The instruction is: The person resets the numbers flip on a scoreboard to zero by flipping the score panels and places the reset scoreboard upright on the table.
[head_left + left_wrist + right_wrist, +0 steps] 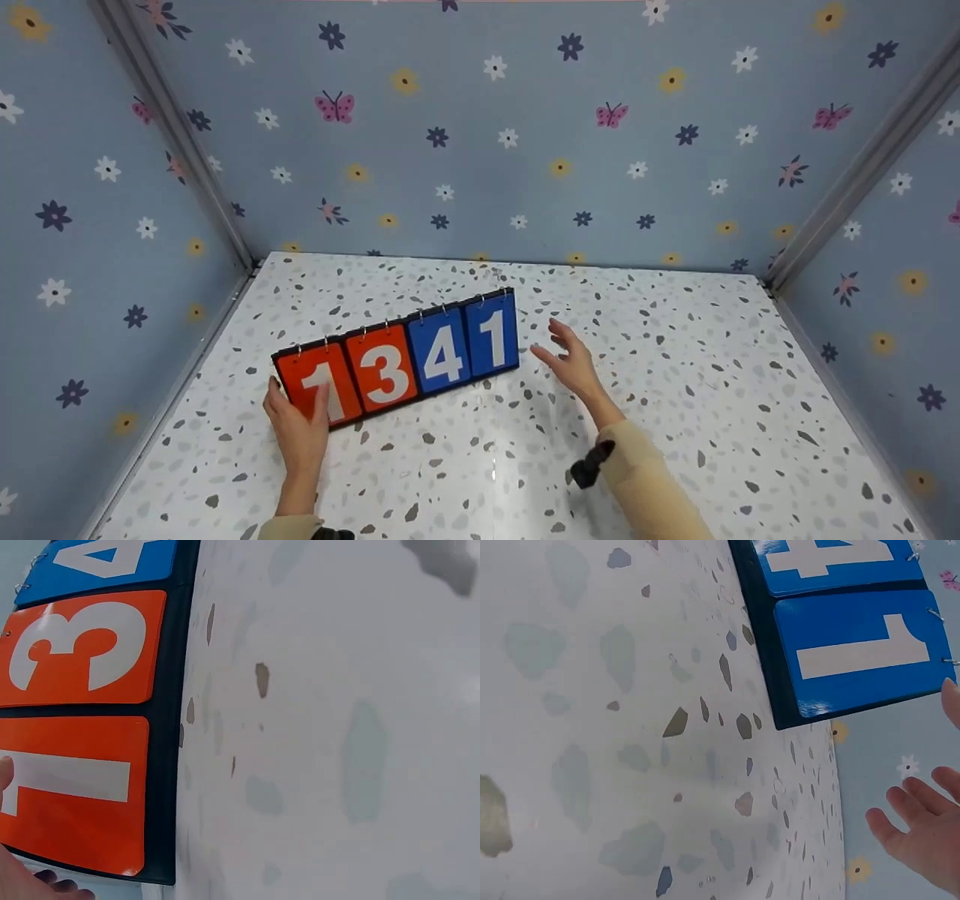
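Observation:
A flip scoreboard [411, 356] with a black backing and ring-bound number cards, two red and two blue, reads 1, 3, 4, 1. It slants in the head view, its right end farther up. My left hand [300, 431] grips its left end, thumb over the first red card and fingers around behind the edge. In the left wrist view the red 3 card [90, 649] and part of the hand [22, 877] show. Just off the right end, my right hand [574, 366] has its fingers spread and holds nothing. The blue 1 card [862, 652] faces it in the right wrist view.
The speckled white table [480, 480] lies under both hands. Blue flowered panels stand around it, with a back panel [525, 187], a left panel [97, 300] and a right panel [877, 315], joined by grey corner posts.

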Motion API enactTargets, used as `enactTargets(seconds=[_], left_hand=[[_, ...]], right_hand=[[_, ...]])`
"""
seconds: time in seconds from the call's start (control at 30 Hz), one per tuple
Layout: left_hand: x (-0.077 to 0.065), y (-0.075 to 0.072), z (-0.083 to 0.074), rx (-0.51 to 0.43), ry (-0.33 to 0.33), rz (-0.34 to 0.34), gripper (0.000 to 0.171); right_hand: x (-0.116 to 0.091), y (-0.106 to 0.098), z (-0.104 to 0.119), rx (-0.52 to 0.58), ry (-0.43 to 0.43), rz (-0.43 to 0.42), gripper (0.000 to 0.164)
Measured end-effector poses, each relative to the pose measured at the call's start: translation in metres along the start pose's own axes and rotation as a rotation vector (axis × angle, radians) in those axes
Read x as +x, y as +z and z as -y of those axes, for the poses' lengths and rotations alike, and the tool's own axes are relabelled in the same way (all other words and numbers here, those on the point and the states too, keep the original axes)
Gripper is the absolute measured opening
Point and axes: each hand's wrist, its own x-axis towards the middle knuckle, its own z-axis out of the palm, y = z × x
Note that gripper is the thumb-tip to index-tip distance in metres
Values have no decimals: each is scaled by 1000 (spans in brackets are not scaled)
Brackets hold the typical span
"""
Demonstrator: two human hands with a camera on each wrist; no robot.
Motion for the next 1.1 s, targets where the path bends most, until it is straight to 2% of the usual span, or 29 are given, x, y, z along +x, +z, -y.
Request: enactTargets(seconds=[0.23,0.37,0.63,0.97,1.1], left_hand=[[4,5,5,-73,-13,6,65],[5,6,6,-105,-16,-13,59],[6,6,7,-115,-29,-43,55],[6,7,3,-52,-58,-82,44],[4,8,3,-16,-60,-89,43]], right_hand=[[17,17,3,9,44,61,68],[24,25,8,41,48,108,70],[30,36,19,105,57,173,68],[32,46,11,72,50,89,54],[29,49,8,82,16,29,45]])
